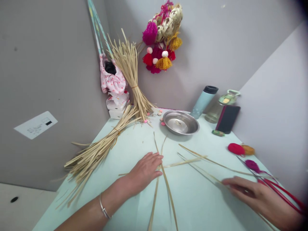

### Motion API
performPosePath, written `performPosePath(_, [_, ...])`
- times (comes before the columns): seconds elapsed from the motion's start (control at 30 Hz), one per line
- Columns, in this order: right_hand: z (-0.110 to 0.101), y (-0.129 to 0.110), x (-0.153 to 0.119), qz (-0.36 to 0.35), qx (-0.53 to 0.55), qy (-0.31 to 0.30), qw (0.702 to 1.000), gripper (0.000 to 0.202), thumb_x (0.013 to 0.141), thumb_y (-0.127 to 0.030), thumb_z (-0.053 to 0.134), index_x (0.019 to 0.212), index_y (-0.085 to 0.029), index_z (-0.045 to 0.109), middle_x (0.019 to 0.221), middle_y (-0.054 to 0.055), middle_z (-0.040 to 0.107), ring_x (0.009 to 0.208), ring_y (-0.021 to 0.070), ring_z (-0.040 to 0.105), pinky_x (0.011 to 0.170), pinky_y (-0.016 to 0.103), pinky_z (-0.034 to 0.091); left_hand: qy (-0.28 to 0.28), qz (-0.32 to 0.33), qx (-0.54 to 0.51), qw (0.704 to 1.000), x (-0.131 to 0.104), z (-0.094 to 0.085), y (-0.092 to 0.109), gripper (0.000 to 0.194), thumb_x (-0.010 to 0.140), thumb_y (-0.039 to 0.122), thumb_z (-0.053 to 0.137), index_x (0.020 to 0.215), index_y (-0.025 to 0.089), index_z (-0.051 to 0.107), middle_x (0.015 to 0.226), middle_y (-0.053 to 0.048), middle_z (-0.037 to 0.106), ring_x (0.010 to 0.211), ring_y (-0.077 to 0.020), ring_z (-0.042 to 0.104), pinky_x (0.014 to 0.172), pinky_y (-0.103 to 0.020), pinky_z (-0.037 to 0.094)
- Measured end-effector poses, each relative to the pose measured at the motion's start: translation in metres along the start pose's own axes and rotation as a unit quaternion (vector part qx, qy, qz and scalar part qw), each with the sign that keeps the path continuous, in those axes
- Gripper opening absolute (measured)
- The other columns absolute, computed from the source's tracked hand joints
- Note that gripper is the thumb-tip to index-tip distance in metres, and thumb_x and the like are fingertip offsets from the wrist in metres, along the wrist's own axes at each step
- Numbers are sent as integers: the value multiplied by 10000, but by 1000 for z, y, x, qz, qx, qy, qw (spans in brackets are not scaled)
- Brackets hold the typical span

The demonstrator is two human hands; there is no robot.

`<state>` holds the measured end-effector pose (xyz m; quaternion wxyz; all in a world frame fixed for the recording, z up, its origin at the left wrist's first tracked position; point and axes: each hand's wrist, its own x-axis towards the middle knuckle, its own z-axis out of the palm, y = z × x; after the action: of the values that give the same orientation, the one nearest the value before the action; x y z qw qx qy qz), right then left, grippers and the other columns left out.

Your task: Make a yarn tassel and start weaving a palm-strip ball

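Observation:
My left hand (145,170) rests on the table over several crossed straw strips (169,194), its fingers and thumb holding them down around the crossing. The crossing itself is partly hidden under the fingers. At the right, my right hand (255,195) is closed on a single straw strip (207,175), raised slightly at the hand, with its far end towards the middle. Another loose strip (214,163) lies just beyond it. Scissors with red handles (276,187) lie beside and partly behind my right hand.
A steel bowl (180,123) stands at the back. Straw bundles (103,146) lie and lean at the left. A blue tumbler (203,102), a green bottle (218,107) and a phone (228,119) stand back right, near red yarn (236,149). Tasselled ornaments (163,38) hang above.

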<state>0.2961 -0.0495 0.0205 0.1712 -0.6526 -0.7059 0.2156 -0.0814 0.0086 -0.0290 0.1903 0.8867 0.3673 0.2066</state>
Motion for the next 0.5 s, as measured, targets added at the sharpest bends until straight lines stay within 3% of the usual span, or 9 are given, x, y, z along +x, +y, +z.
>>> performPosePath(0.1, [16,-40,28,26,83,-73,994,383,774,-540,582,910,-240,778,877,81,759,798,287,685,659,334,549,-7,-3,-3,1000,1,-4,3,264,909,265,577,1161,206,524,1395,-86,535,1354,-211,418,1162,-455,292])
performPosePath(0.2, [38,-71,48,15,120,-75,990,343,795,-473,585,936,-209,753,770,51,720,700,237,629,614,317,491,-7,-4,-5,1000,2,-6,5,272,900,259,591,1159,206,530,1386,-92,542,1348,-213,428,1163,-456,293])
performPosePath(0.33, [64,-93,67,-7,130,-72,989,245,811,-354,557,896,-178,704,596,-12,568,552,156,494,532,273,375,-15,-6,-2,1000,3,-7,5,291,886,251,611,1160,194,532,1393,-90,535,1347,-214,428,1164,-446,295])
performPosePath(0.5, [75,-109,75,-21,137,-84,987,198,815,-305,530,848,-168,669,623,-11,563,575,149,478,564,271,368,-23,-7,6,1000,4,-11,8,279,872,249,626,1125,172,534,1368,-112,531,1328,-228,437,1135,-413,345])
